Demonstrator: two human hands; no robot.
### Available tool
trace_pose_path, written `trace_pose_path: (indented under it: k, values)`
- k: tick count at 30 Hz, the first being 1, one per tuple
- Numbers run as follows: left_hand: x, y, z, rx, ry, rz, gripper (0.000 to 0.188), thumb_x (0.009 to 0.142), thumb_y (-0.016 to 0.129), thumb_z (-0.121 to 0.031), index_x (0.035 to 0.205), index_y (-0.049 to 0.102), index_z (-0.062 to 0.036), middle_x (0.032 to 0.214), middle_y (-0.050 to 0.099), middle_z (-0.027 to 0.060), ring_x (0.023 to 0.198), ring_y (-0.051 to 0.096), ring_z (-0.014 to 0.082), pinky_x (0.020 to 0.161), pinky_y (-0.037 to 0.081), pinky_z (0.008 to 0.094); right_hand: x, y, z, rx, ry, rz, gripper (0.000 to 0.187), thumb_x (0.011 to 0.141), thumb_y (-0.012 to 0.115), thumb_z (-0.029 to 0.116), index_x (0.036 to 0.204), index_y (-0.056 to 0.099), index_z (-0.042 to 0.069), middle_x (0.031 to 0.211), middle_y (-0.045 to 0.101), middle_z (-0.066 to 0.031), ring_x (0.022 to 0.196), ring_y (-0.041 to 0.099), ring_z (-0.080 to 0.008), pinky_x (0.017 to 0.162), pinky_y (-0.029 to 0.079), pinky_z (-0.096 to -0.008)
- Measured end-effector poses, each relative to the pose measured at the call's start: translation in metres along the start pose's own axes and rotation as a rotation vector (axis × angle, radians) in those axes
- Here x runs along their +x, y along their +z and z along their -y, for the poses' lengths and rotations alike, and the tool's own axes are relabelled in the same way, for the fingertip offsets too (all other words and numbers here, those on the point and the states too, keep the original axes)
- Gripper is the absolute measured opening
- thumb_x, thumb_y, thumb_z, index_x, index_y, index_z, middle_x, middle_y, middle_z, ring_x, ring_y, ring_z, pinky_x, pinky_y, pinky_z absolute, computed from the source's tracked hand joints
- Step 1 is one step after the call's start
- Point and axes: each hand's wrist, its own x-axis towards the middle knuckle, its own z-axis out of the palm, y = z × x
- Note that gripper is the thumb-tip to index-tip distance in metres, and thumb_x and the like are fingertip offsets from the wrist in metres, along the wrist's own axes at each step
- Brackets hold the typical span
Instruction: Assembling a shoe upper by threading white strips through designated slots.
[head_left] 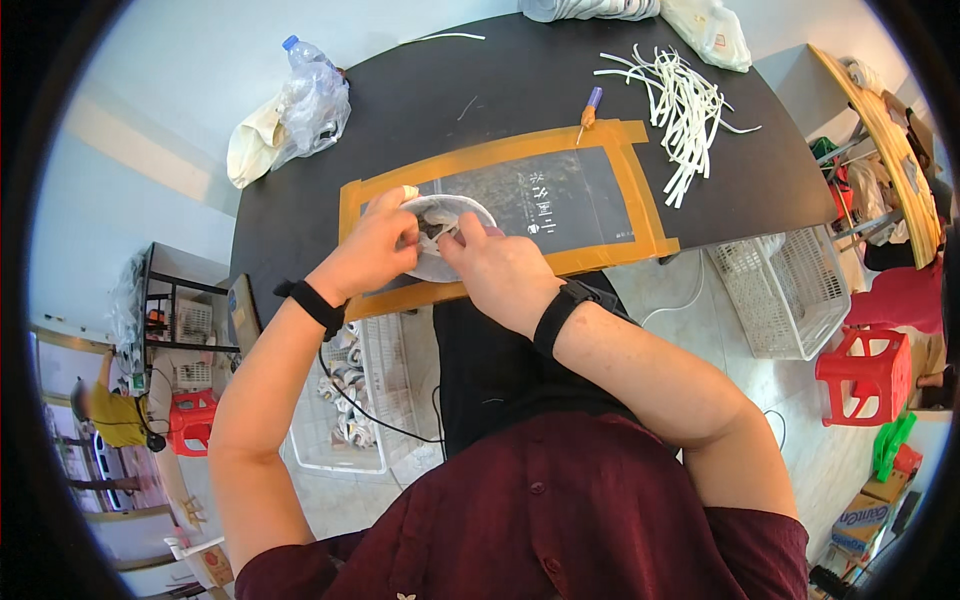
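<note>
Over the near left part of a taped mat I hold a round whitish piece (436, 268) with a pale rim and a hollow, greyish middle; its exact kind I cannot make out. My left hand (372, 245) is closed on its left side, fingers curled over the rim. From the right, my right hand (503, 275) reaches into the hollow with bent fingers pressed together, gripping part of the piece. The fingertips are partly hidden inside. Beneath lies the dark mat (590, 190), edged with brown tape (650, 200).
Beyond the mat lie an orange-and-purple screwdriver-like tool (588, 110) and a heap of white strips (690, 120). A plastic bag (315, 105) and a bottle (300, 50) stand far left. White crates (785, 290) sit below the dark table (420, 100), near red stools (865, 375).
</note>
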Motion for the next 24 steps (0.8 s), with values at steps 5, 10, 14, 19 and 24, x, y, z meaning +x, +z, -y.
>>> trace_pose_path:
  k: [5,10,14,19,24]
  values:
    - [0.000,0.000,-0.001,0.045,0.018,0.011,0.012,0.076,0.065,-0.001,0.082,0.055,-0.0023,0.133,0.048,0.0221,0.124,0.046,0.0406,0.102,0.040,0.0408,0.000,0.003,0.000,-0.028,0.001,0.032,0.040,0.083,0.059,0.007,0.123,0.057,0.011,0.102,0.055,-0.0100,0.080,0.069,-0.0252,0.063,0.057,-0.0335]
    - [0.000,-0.003,-0.002,0.003,0.016,0.029,0.012,0.077,0.062,0.002,0.086,0.055,-0.0021,0.133,0.048,0.0215,0.123,0.046,0.0415,0.102,0.040,0.0419,0.003,-0.008,-0.001,-0.082,-0.076,0.060,0.055,0.085,0.058,0.009,0.139,0.052,0.020,0.102,0.055,-0.0106,0.081,0.069,-0.0228,0.064,0.057,-0.0322]
    - [0.003,-0.002,-0.006,0.002,-0.010,0.016,0.013,0.078,0.062,0.003,0.088,0.055,-0.0024,0.134,0.047,0.0214,0.123,0.047,0.0416,0.103,0.040,0.0430,0.005,-0.008,0.000,-0.095,-0.089,0.083,0.054,0.086,0.058,0.009,0.138,0.052,0.023,0.102,0.055,-0.0118,0.081,0.069,-0.0228,0.064,0.057,-0.0322]
    - [0.001,-0.001,-0.006,0.075,-0.070,0.023,0.013,0.078,0.064,-0.001,0.088,0.057,-0.0024,0.135,0.048,0.0200,0.121,0.049,0.0393,0.098,0.044,0.0430,0.010,-0.009,0.000,0.037,-0.080,0.084,0.036,0.086,0.056,0.012,0.122,0.061,0.011,0.098,0.056,-0.0144,0.074,0.068,-0.0277,0.065,0.057,-0.0365]
    - [0.003,-0.009,-0.027,0.301,-0.107,0.047,0.018,0.074,0.069,-0.014,0.085,0.061,-0.0030,0.134,0.052,0.0158,0.115,0.055,0.0352,0.088,0.050,0.0423,0.012,0.010,0.002,0.004,0.052,0.148,0.044,0.087,0.057,0.011,0.130,0.059,0.017,0.103,0.054,-0.0116,0.079,0.067,-0.0246,0.065,0.057,-0.0340]
